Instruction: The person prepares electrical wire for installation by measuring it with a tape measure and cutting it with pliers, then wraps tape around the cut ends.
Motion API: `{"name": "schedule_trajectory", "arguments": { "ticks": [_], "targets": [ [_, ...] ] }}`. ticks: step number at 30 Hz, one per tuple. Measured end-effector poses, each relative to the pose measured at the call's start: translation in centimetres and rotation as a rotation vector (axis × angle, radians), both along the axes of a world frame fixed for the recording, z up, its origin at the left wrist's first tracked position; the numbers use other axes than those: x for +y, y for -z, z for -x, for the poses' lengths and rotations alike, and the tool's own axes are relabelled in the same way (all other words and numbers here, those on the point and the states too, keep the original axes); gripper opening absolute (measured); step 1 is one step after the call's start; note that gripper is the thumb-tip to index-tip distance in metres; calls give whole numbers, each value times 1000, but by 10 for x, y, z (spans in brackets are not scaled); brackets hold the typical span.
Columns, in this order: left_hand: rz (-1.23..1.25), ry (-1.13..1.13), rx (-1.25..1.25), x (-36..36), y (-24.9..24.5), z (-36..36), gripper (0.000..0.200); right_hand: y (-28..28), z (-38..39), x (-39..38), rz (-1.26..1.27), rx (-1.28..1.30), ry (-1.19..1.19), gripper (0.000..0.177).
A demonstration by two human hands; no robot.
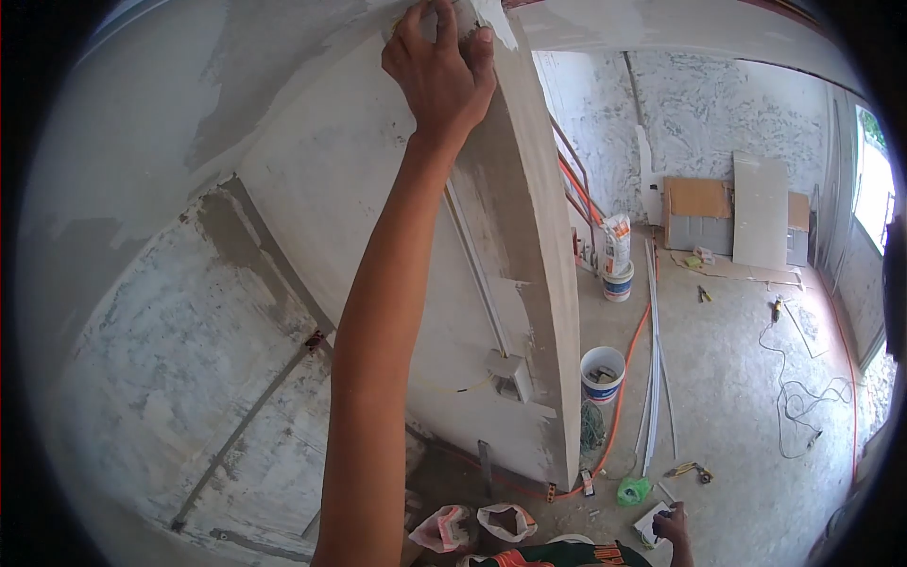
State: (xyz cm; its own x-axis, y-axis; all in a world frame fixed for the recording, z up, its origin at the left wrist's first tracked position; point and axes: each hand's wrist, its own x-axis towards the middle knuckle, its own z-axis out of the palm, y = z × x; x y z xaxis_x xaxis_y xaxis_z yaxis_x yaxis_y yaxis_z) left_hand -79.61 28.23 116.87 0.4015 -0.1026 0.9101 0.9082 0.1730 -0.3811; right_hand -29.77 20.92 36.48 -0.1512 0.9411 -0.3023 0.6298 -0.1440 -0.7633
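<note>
As I reach up, left hand (439, 80): fingers and thumb clamped over the plastered wall edge (539, 283), high overhead.
Right hand (673, 524): low by my hip, closed on a small white object (652, 523).
Floor: white bucket (603, 373) beside the wall's foot, orange cable (616, 425).

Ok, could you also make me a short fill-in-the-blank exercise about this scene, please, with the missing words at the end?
1. The left hand is raised high and presses on the plastered ____.
2. The right hand is low, near the ____ edge of the picture.
3. On the floor stands a white ____ with a blue band.
4. The cable running past it is ____ in colour.

Missing words: wall; bottom; bucket; orange.
</note>
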Motion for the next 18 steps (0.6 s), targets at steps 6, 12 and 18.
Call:
{"name": "schedule_trajectory", "arguments": {
  "ticks": [6, 12, 18],
  "targets": [
    [-18, 7, 66, 0, -1, 8, 61, -26, 20, 30, 68, 103, -6, 62],
    [-71, 31, 72, 3, -4, 8, 58, -76, 55, 37, 48, 99, -88, 64],
    [-143, 63, 111, -6, -23, 7, 29, -21, 53, 26, 113, -21, -109, 71]
  ]
}}
